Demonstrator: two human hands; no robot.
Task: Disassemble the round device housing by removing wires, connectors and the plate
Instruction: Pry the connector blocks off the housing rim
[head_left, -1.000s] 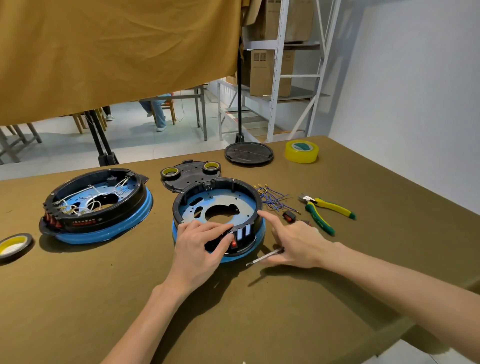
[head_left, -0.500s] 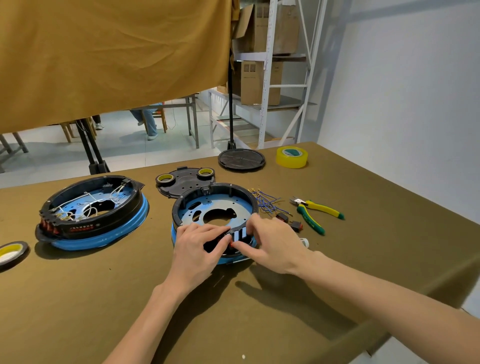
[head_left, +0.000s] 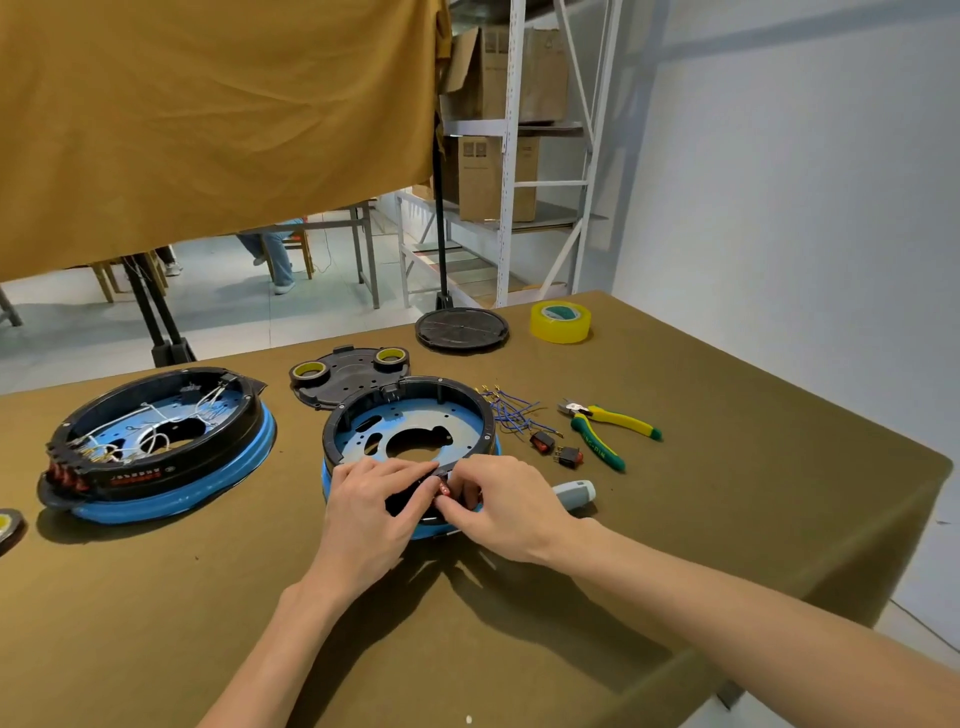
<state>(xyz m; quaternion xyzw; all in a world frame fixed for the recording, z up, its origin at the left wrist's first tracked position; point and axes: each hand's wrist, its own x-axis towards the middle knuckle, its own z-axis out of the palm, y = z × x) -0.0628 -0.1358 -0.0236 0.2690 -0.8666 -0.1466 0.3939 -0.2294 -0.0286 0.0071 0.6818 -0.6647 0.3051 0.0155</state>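
Observation:
The round device housing (head_left: 410, 410), a black ring on a blue base with a pale metal plate (head_left: 452, 423) inside, sits mid-table. Both hands meet at its near rim. My left hand (head_left: 374, 512) presses on the black front panel. My right hand (head_left: 498, 501) pinches a small red switch (head_left: 443, 488) set in that rim. Most of the front panel is hidden under my fingers. Loose blue wires (head_left: 511, 413) and two removed red switches (head_left: 556, 449) lie to the right of the housing.
A second housing (head_left: 156, 441) with white wires stands at the left. Behind are a black plate with two tape rolls (head_left: 348, 371), a round black lid (head_left: 461, 327) and yellow tape (head_left: 560, 322). Green-yellow pliers (head_left: 602, 431) and a grey screwdriver handle (head_left: 574, 493) lie right.
My right hand put down the screwdriver, moved left to the housing's near rim and closed its fingers on the red switch. The left hand stayed on the front panel.

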